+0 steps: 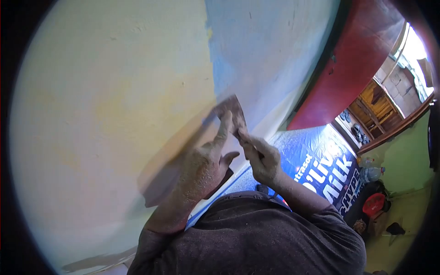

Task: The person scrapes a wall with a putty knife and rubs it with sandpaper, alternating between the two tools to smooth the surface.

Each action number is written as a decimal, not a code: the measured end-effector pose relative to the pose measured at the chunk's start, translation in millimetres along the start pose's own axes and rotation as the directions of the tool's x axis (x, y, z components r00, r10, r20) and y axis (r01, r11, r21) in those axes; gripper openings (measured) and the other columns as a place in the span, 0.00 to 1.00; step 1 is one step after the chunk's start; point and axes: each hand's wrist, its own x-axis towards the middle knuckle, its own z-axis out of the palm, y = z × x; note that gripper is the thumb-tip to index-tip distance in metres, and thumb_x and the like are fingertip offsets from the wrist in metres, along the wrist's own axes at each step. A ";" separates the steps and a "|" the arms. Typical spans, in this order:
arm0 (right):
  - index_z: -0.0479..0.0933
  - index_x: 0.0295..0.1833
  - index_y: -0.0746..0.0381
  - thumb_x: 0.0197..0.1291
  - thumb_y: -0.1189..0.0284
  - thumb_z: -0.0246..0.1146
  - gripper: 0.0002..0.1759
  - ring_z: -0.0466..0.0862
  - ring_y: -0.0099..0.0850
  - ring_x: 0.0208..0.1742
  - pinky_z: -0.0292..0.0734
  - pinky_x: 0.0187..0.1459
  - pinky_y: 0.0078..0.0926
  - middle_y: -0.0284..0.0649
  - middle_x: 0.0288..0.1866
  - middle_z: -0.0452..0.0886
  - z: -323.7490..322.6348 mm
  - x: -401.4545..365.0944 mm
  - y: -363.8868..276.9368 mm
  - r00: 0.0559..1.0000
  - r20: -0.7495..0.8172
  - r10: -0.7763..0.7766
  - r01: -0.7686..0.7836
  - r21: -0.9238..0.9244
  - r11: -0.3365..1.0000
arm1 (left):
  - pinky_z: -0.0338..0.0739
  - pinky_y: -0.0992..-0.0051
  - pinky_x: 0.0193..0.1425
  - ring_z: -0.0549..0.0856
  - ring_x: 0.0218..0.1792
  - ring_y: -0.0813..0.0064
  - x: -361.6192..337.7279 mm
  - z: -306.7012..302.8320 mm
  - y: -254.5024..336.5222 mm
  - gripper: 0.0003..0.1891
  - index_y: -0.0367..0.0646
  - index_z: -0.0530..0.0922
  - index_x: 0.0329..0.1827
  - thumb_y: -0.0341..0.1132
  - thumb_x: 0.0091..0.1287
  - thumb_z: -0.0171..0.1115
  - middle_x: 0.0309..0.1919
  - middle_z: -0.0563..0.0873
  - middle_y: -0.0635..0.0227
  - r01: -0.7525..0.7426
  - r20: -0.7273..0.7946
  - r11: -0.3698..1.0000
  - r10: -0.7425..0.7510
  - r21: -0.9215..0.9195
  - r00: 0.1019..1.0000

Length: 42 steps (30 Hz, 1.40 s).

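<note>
Item, sandpaper sheet [234, 111] on wall [114, 91]: we are pressing it with flat left hand [204, 167] from 7 o'clock, right hand [262, 158] pinching its 5 o'clock end, long axis running 11-to-5.

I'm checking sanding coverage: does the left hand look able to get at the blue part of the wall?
Probably yes: the left hand touches the sandpaper right at the blue paint's edge, nothing between.
</note>
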 end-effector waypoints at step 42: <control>0.84 0.77 0.64 0.82 0.81 0.68 0.22 0.97 0.40 0.55 0.91 0.54 0.36 0.55 0.56 0.94 -9.6 3.1 0.3 0.994 0.106 -0.032 0.041 -0.084 0.996 | 0.88 0.59 0.38 0.94 0.29 0.59 -8.6 15.6 -10.6 0.59 0.42 0.51 0.98 0.46 0.73 0.83 0.27 0.90 0.57 -0.051 -0.072 0.999 0.050 -0.002 0.996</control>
